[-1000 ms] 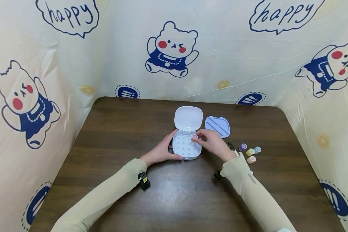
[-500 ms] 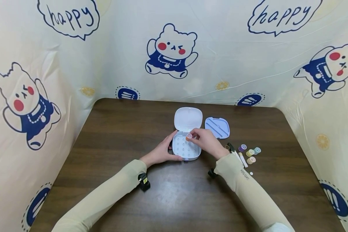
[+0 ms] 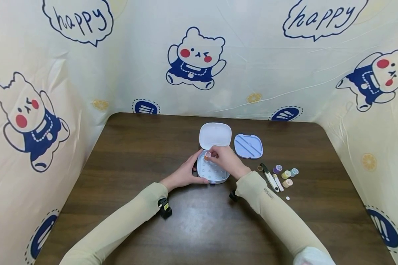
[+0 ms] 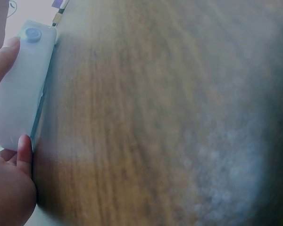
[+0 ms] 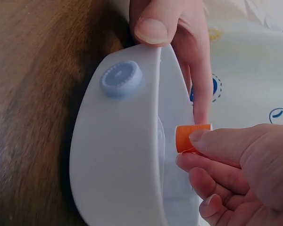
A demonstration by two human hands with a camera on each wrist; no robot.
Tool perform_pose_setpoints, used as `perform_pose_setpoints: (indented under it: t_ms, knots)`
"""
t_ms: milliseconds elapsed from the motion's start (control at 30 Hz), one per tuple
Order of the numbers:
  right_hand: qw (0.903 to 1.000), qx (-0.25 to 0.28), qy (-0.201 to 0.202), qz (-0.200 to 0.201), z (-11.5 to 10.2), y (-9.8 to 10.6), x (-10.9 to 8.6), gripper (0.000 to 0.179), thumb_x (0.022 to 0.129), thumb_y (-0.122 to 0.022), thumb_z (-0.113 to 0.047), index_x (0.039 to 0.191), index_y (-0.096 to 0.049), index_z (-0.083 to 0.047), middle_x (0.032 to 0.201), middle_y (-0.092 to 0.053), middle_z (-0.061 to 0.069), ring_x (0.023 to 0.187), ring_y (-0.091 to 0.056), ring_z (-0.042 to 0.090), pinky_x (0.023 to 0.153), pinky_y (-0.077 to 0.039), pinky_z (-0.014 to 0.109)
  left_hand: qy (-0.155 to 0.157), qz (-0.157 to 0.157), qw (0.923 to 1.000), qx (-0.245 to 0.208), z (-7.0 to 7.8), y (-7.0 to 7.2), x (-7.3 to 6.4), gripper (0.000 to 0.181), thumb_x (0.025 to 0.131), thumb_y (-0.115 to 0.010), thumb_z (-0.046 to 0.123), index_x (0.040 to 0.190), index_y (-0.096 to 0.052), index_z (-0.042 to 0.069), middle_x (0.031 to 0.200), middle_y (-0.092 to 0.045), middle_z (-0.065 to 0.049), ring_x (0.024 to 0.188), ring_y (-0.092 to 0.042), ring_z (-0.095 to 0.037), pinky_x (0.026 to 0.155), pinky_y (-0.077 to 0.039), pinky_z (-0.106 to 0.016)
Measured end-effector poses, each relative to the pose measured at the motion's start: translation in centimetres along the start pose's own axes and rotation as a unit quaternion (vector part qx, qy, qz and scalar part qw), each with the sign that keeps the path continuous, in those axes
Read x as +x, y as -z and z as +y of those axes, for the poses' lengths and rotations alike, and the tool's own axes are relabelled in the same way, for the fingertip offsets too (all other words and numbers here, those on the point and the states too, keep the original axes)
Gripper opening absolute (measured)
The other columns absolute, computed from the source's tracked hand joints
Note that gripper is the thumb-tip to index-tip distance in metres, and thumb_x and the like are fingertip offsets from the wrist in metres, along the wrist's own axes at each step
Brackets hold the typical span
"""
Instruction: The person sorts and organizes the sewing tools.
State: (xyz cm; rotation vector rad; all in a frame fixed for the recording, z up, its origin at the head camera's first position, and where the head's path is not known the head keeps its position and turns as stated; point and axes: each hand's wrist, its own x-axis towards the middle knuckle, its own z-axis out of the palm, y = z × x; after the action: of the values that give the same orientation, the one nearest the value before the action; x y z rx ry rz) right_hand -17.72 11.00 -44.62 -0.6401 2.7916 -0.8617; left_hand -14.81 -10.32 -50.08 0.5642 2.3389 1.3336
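Note:
A white sewing box (image 3: pixel 213 181) with rows of small pegs inside stands on the table, its lid (image 3: pixel 215 135) raised at the back. My left hand (image 3: pixel 185 172) grips the box's left side, thumb at the front near the round blue button (image 5: pixel 120 79) seen in the right wrist view. Between thumb and fingertips, my right hand (image 3: pixel 228 161) pinches an orange thread spool (image 5: pixel 184 138). The spool is over the box's back left part; the head view does not show whether it touches a peg. In the left wrist view the box's front wall (image 4: pixel 21 89) appears, with fingers around it.
A light blue tray (image 3: pixel 248 146) lies right of the lid. Farther right are a black-and-white tool (image 3: pixel 269 177), a white stick-like item (image 3: pixel 278 183), a small brown ring (image 3: pixel 260 168), and purple (image 3: pixel 277 169), yellow (image 3: pixel 286 174), blue (image 3: pixel 294 172) and peach (image 3: pixel 287 183) spools. A white disc (image 3: pixel 287 198) lies nearer.
My right hand has carried the orange spool leftward across the box, from its right side to the back left. The left hand keeps its place on the box.

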Motion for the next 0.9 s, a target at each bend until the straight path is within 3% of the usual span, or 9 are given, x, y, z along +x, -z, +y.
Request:
perform_pose_setpoints:
  t_ms: [900]
  knots:
    - [0.9990, -0.033, 0.030, -0.006, -0.4, -1.2, 1.3, 0.010, 0.095, -0.077, -0.009, 0.103, -0.076, -0.003, 0.095, -0.078, 0.008, 0.090, -0.073, 0.021, 0.082, -0.058, 0.036, -0.015, 0.005, 0.9998, -0.009, -0.1, -0.1, 0.1, 0.118, 0.083, -0.091, 0.033, 0.169, -0.011, 0.020, 0.170, -0.021, -0.013, 0.141, -0.044, -0.025, 0.110, -0.047, -0.041]
